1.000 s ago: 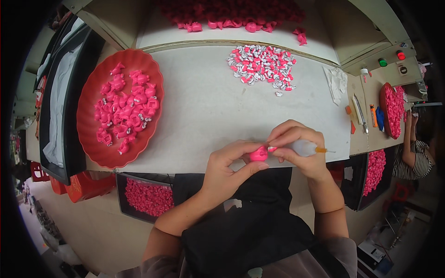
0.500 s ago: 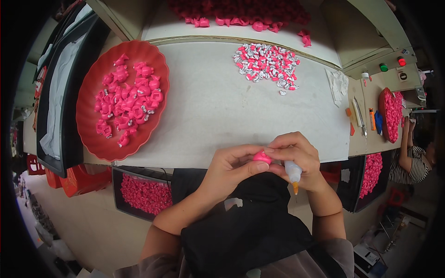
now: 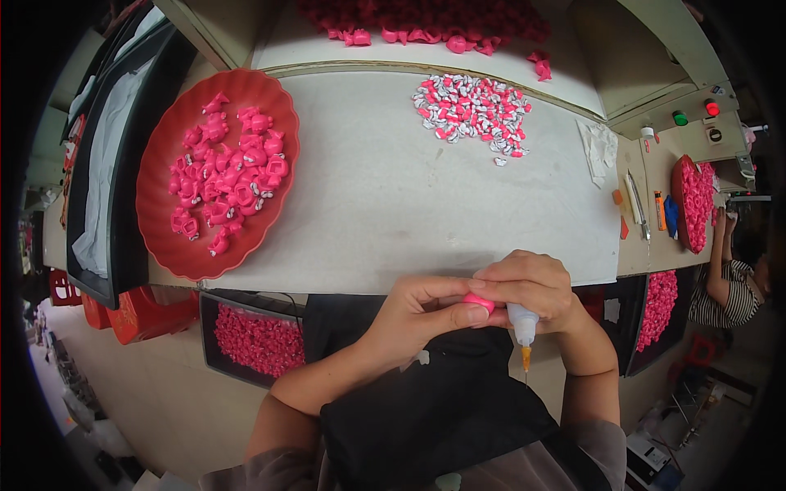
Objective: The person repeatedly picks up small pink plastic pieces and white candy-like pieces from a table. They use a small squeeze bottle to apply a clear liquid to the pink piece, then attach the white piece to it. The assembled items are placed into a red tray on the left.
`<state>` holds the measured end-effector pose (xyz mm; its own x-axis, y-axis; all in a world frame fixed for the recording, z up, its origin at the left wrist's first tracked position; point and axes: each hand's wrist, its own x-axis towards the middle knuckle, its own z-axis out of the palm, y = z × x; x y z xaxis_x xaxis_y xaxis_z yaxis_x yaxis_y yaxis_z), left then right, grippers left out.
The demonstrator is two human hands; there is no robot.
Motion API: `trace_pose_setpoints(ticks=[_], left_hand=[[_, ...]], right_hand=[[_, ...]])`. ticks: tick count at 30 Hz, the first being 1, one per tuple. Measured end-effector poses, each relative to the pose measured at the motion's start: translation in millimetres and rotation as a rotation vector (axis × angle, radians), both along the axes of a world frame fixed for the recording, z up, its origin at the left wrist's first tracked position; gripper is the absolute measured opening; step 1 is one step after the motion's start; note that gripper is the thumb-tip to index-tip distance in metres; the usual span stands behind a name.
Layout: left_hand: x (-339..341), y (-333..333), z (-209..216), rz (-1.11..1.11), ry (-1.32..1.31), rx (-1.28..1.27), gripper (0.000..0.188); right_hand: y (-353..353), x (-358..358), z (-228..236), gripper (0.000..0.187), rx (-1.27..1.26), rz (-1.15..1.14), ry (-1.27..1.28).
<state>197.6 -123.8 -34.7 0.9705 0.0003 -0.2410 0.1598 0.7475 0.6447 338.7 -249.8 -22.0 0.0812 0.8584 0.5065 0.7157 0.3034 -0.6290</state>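
Observation:
Just beyond the table's near edge, my left hand (image 3: 413, 317) pinches a small glossy pink plastic piece (image 3: 479, 304) between thumb and fingers. My right hand (image 3: 536, 286) meets it from the other side, its fingertips at the same piece. Tucked in the right hand is a translucent squeeze bottle (image 3: 522, 324) with an orange needle tip pointing down toward my lap. Fingers cover much of the pink piece, so its shape is unclear. On the white table sheet (image 3: 368, 196), a pile of small pink and white parts (image 3: 472, 114) lies at the far side.
A red scalloped tray (image 3: 155, 221) of pink figures stands at the left, beside a black bin (image 3: 94, 188). More pink pieces (image 3: 426, 24) fill the shelf beyond. Tools and a red bowl (image 3: 681, 204) lie right. Pink-filled crates (image 3: 258, 340) sit below; a co-worker (image 3: 729, 290) is far right.
Both hands have shifted a little nearer to me and to the right with the pink piece. My right fingers have closed over more of it, and the bottle's needle points more steeply down.

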Motion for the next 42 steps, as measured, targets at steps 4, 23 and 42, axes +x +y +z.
trace_pose_setpoints(ticks=[4,23,42], left_hand=[[-3,-5,-2,0.024,-0.072,0.022,0.022],[-11,-9,-34,0.064,0.021,-0.294,0.022],[-26,9,-15,0.064,-0.040,-0.026,0.020]], right_hand=[[0,-2,-2,0.038,0.071,0.030,-0.004],[8,-5,2,0.038,-0.185,0.072,-0.017],[24,-17,-9,0.035,0.050,0.113,-0.062]])
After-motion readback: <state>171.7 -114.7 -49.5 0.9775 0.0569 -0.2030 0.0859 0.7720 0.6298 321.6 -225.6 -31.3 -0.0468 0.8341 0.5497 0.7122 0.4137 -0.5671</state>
